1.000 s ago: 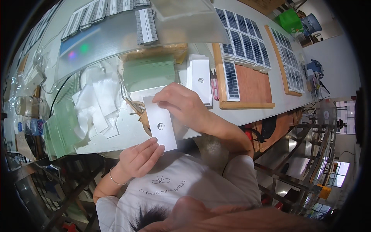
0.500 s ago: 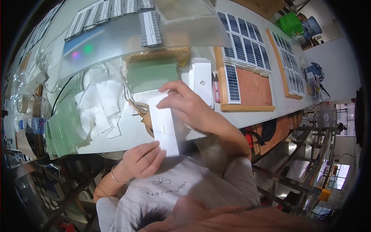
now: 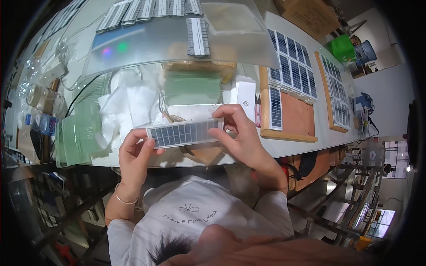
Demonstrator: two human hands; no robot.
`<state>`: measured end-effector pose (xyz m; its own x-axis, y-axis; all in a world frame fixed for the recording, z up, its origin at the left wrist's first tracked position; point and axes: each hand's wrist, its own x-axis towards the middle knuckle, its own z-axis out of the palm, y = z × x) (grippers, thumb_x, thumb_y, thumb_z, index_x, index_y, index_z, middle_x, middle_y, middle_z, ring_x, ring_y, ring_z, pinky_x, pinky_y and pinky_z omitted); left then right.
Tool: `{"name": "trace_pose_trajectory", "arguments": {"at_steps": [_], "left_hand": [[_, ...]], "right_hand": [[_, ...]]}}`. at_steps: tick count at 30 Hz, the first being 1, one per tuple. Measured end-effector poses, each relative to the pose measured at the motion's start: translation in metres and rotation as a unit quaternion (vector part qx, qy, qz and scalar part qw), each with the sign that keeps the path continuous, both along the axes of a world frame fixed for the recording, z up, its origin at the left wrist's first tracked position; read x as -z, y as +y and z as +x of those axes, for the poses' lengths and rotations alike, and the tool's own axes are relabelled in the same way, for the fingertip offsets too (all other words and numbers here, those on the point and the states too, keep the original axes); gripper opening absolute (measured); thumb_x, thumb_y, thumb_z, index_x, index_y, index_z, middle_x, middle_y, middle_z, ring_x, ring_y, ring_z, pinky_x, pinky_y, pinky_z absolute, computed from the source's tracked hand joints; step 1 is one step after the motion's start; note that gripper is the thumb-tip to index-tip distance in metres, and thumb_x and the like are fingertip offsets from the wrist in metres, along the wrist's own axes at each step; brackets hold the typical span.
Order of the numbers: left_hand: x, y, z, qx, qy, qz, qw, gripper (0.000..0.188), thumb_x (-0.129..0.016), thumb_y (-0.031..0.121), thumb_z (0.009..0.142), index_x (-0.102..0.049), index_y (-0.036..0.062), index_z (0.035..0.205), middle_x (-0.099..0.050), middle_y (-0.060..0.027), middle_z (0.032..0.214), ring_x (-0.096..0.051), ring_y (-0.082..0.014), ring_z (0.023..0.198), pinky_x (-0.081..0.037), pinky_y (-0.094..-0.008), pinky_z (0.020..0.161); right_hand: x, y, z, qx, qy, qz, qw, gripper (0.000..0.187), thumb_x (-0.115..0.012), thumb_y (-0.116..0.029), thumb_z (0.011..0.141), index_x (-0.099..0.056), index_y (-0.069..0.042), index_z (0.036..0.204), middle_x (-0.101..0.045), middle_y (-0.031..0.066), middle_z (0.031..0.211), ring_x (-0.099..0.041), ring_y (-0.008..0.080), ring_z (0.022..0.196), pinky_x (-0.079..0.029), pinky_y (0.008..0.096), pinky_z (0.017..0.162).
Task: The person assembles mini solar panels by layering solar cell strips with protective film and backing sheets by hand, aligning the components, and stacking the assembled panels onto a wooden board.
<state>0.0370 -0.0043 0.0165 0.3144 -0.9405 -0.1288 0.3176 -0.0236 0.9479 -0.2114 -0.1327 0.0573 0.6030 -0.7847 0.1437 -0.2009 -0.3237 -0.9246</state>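
Observation:
A small solar panel (image 3: pixel 182 134) with dark cells and a white border is held level across the front of the table, cell side showing. My left hand (image 3: pixel 136 150) pinches its left end, thumb on the face. At the other end my right hand (image 3: pixel 235 132) grips it between thumb and fingers. Just behind the panel sits a stack of greenish glass plates (image 3: pixel 191 88). Under it, brown and tan strips (image 3: pixel 204 154) partly show at the table edge. White sheets (image 3: pixel 128 104) lie heaped to the left.
Wooden trays with solar panels (image 3: pixel 293 66) stand to the right, one tray (image 3: pixel 293 136) partly filled. White plates (image 3: pixel 244 95) and pink-handled scissors (image 3: pixel 258 113) lie beside it. A translucent shelf (image 3: pixel 146 48) overhangs the back, carrying bundled cell strips (image 3: pixel 198 37). More green glass (image 3: pixel 80 133) sits at left.
The white piece held upright has been turned sideways, and its dark cell face now shows. My left hand has moved up and left to one end, my right hand to the other.

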Motion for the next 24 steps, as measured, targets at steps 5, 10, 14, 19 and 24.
{"name": "trace_pose_trajectory", "arguments": {"at_steps": [5, 10, 14, 19, 24], "left_hand": [[0.0019, 0.0004, 0.0011, 0.011, 0.022, -0.007, 1.0, 0.008, -0.063, 0.004, 0.102, -0.061, -0.0008, 0.108, -0.069, -0.0076, 0.105, -0.068, -0.0122, 0.091, -0.063, -0.0276, 0.078], [0.0039, 0.0012, 0.0018, 0.012, 0.022, -0.005, 1.0, 0.008, -0.063, 0.003, 0.101, -0.06, -0.0008, 0.108, -0.068, -0.0073, 0.105, -0.068, -0.0119, 0.091, -0.063, -0.0275, 0.079], [0.0033, 0.0009, 0.0021, 0.016, 0.021, -0.006, 1.0, 0.008, -0.062, 0.003, 0.101, -0.06, -0.0007, 0.108, -0.068, -0.007, 0.105, -0.068, -0.0118, 0.091, -0.063, -0.0271, 0.078], [0.0062, 0.0019, 0.0026, 0.01, 0.017, -0.004, 1.0, 0.007, -0.061, 0.001, 0.101, -0.06, -0.0002, 0.108, -0.068, -0.0068, 0.104, -0.068, -0.0118, 0.091, -0.062, -0.0266, 0.076], [0.0015, 0.0026, -0.001, -0.003, 0.017, 0.011, 1.0, 0.007, -0.06, 0.001, 0.102, -0.06, 0.0008, 0.108, -0.068, -0.0057, 0.103, -0.068, -0.012, 0.09, -0.062, -0.0263, 0.077]], "right_hand": [[0.0028, 0.0009, -0.0009, 0.001, -0.008, 0.005, 1.0, 0.034, -0.075, -0.007, 0.093, -0.054, -0.005, 0.12, -0.059, 0.0053, 0.11, -0.058, 0.0145, 0.088, -0.052, 0.029, 0.076], [0.0028, 0.0015, -0.0012, 0.004, 0.001, 0.004, 1.0, 0.034, -0.075, -0.006, 0.093, -0.054, -0.005, 0.119, -0.059, 0.0048, 0.11, -0.058, 0.0135, 0.088, -0.053, 0.0283, 0.075], [0.0008, 0.0019, -0.001, 0.007, 0.003, 0.017, 1.0, 0.033, -0.074, -0.005, 0.094, -0.053, -0.004, 0.119, -0.059, 0.0059, 0.109, -0.058, 0.0141, 0.088, -0.054, 0.0284, 0.075], [0.0, 0.0015, 0.0007, 0.008, -0.01, 0.046, 0.999, 0.032, -0.072, -0.005, 0.096, -0.051, -0.003, 0.12, -0.061, 0.0093, 0.111, -0.062, 0.0157, 0.091, -0.055, 0.0301, 0.075], [-0.0004, -0.0001, -0.0031, 0.001, 0.011, 0.068, 0.998, 0.035, -0.07, 0.005, 0.094, -0.05, -0.002, 0.122, -0.056, 0.0066, 0.117, -0.061, 0.0101, 0.101, -0.054, 0.0243, 0.083]]}}
